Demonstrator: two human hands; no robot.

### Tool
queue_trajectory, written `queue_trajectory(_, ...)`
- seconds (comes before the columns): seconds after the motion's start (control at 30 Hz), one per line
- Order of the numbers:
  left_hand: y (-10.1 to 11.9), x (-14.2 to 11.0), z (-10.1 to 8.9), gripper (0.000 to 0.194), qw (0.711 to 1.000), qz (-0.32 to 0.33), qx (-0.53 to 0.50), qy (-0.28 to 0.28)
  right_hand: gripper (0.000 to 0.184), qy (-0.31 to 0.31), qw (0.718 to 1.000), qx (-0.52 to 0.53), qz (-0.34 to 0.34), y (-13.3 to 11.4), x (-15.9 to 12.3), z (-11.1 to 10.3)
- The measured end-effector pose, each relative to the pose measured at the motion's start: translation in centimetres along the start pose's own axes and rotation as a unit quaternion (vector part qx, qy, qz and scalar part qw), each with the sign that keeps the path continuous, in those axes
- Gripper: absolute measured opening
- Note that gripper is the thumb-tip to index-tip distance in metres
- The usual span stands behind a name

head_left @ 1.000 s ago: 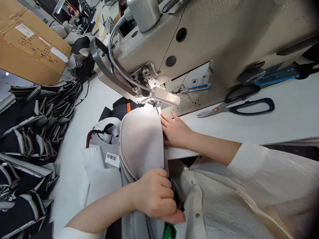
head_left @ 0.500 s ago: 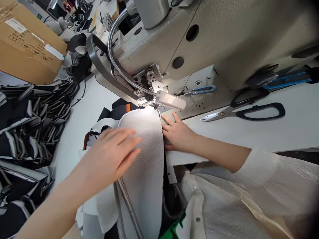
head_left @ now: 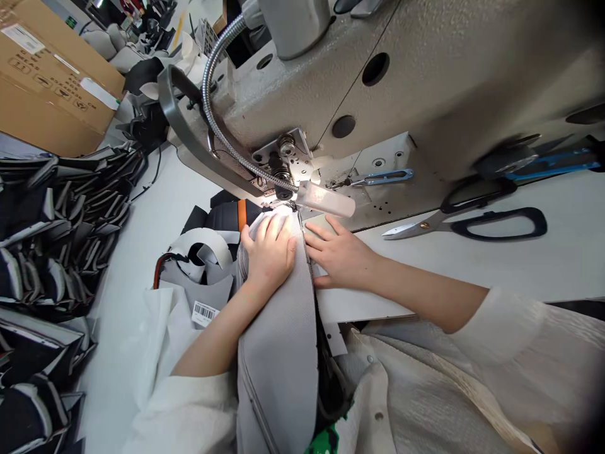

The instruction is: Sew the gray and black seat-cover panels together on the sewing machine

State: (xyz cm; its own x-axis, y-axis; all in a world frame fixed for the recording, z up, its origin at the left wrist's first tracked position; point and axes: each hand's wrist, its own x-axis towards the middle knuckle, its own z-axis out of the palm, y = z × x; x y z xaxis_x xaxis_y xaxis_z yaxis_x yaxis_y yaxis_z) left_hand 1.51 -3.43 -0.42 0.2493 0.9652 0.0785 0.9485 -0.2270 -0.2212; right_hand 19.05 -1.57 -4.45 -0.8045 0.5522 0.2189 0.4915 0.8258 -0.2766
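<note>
A long grey mesh fabric piece [head_left: 283, 353] runs from my lap up to the lit needle area of the sewing machine [head_left: 283, 189]. My left hand [head_left: 269, 255] rests on top of it just below the needle, its fingers apart and pressing on the cloth. Flat beside the piece's right edge lies my right hand [head_left: 343, 255], fingers spread toward the machine base and touching the fabric edge. Behind the left hand, a dark padded part with an orange strip [head_left: 242, 214] sits by the presser foot. The needle tip itself is lost in glare.
Black-handled scissors [head_left: 466, 221] lie on the table to the right. Blue thread snips [head_left: 385, 177] are on the machine. Grey offcuts with a barcode label [head_left: 204, 313] lie left of the fabric. Stacked dark pieces [head_left: 38, 265] and a cardboard box [head_left: 57, 82] stand farther left.
My left hand has come down from above the fabric, moving right and forward onto it near the needle. The offcuts and barcode label now show. My right hand keeps its place.
</note>
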Motion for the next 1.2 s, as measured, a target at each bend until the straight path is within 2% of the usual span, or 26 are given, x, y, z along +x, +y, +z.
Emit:
queue_trajectory(0.1,0.4,-0.1,-0.2,0.045,0.999,-0.021,-0.020,-0.028,0.063,0.029,0.999,-0.006,0.021,-0.6,-0.2,0.4)
queue_trajectory(0.23,-0.4,0.1,-0.5,0.045,0.998,0.001,-0.011,-0.066,0.062,0.038,0.999,0.003,0.004,-1.8,-1.7,0.4)
queue_trajectory(0.33,-0.9,0.1,-0.4,0.045,0.998,0.009,0.004,-0.060,0.067,0.031,0.999,0.040,-0.014,-2.8,-2.9,0.4)
queue_trajectory(0.4,-0.9,0.1,-0.1,0.045,0.999,0.007,0.005,-0.052,0.070,0.031,0.998,0.057,-0.002,-3.3,-3.3,0.5)
queue_trajectory(0.67,-0.2,0.0,0.4,0.044,0.999,-0.022,0.006,-0.030,0.071,0.031,0.998,0.050,0.033,-4.2,-3.1,1.0)
queue_trajectory(0.87,-0.1,0.2,0.1,0.050,0.999,-0.026,0.012,-0.045,0.074,0.035,0.997,0.052,0.033,-4.2,-3.3,1.0)
queue_trajectory(1.0,-0.1,0.6,-0.3,0.047,0.996,-0.043,-0.025,-0.070,0.073,0.042,0.996,0.072,0.033,-3.9,-3.4,0.9)
queue_trajectory(1.2,0.1,0.8,-0.1,0.044,0.998,-0.035,0.013,-0.048,0.069,0.043,0.996,0.070,0.042,-4.0,-3.2,1.1)
